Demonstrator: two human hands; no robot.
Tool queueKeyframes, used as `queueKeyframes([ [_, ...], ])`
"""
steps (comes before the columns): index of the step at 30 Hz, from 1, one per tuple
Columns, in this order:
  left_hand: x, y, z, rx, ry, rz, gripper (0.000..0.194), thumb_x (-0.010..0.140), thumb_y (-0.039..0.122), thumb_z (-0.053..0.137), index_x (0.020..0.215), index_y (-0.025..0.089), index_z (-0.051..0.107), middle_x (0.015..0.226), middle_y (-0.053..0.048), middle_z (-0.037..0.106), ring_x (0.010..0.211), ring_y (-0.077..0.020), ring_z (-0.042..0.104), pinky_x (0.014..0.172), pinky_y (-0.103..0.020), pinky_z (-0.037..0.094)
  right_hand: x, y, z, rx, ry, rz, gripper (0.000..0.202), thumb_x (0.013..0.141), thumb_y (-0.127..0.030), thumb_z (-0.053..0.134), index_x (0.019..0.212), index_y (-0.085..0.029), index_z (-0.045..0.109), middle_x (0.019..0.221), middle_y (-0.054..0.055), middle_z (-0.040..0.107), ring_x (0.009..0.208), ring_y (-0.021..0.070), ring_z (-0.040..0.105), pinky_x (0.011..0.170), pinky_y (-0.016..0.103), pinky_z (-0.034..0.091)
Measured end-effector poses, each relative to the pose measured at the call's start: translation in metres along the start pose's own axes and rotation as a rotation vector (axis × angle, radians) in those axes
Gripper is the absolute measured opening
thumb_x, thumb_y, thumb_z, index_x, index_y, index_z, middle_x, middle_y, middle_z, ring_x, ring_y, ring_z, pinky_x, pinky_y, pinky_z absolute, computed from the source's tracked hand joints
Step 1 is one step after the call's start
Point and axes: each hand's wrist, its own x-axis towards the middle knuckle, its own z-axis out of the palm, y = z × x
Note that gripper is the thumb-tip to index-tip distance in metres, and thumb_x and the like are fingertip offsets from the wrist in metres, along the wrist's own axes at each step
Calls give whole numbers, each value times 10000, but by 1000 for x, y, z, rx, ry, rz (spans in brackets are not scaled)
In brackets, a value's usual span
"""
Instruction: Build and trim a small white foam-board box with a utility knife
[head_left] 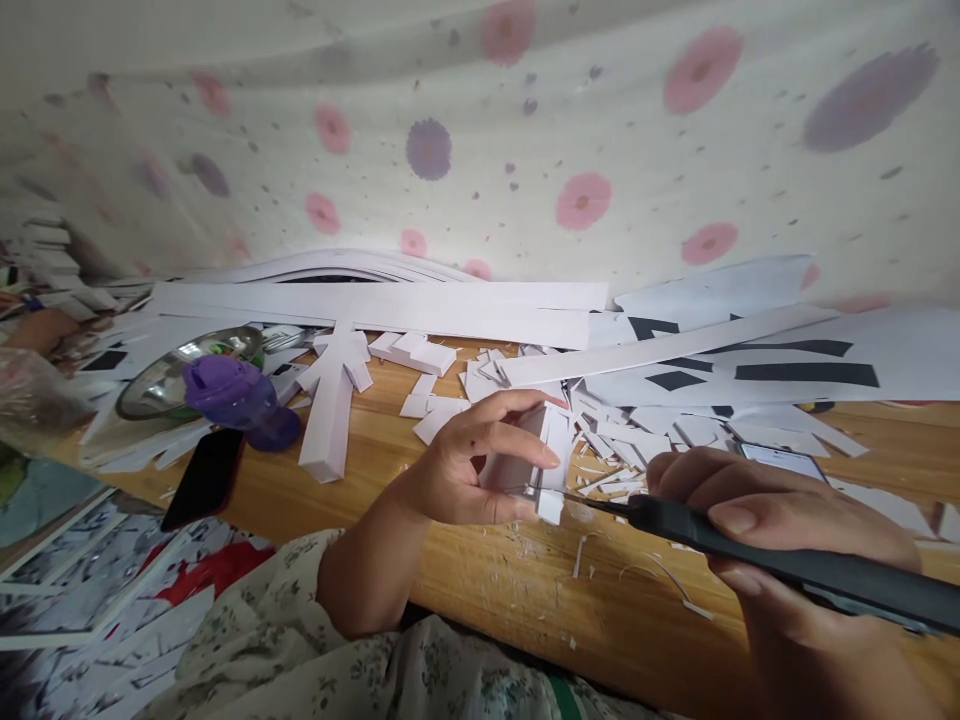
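Observation:
My left hand (487,460) is closed around a small white box-like piece of foam board (553,450), fingers on top and thumb below. Its near end sticks out past my thumb. In my right hand (780,520) is a black-handled tool (810,565) with a thin pointed tip, perhaps a craft knife; its exact kind I cannot make out. The tip reaches the lower edge of the white piece, beside my left thumb. Whether it cuts into the piece or only touches it, I cannot tell.
White offcuts (626,440) litter the wooden table (510,590). Further left are a white branched foam-board piece (330,420), a purple bottle (244,400), a metal bowl (139,390) and a black phone (202,480). Long white strips (390,305) lie along the flowered curtain (487,130).

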Motion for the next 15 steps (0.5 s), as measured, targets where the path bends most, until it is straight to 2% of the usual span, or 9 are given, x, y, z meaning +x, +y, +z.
queueKeyframes([
  [3, -1, -2, 2, -13, 8, 1, 304, 736, 334, 727, 1013, 273, 620, 1254, -100, 530, 1088, -270, 578, 917, -482, 483, 2, -3, 1, -27, -63, -52, 484, 713, -75, 624, 1169, -235, 648, 699, 46, 607, 612, 186, 570, 575, 406, 521],
  [11, -3, -5, 6, -36, 6, 0, 293, 750, 377, 709, 1013, 290, 612, 1290, -92, 521, 1112, -280, 576, 921, -498, 487, 2, -6, -2, -80, -77, -69, 474, 727, -110, 619, 1176, -261, 637, 673, 40, 605, 590, 188, 569, 556, 391, 526],
  [15, -4, -5, 9, -48, 23, 0, 300, 752, 357, 707, 1022, 301, 588, 1303, -87, 513, 1130, -284, 570, 912, -496, 495, 4, -7, 0, -70, -88, -44, 425, 721, -97, 613, 1109, -265, 661, 616, 22, 576, 583, 191, 571, 553, 386, 528],
])
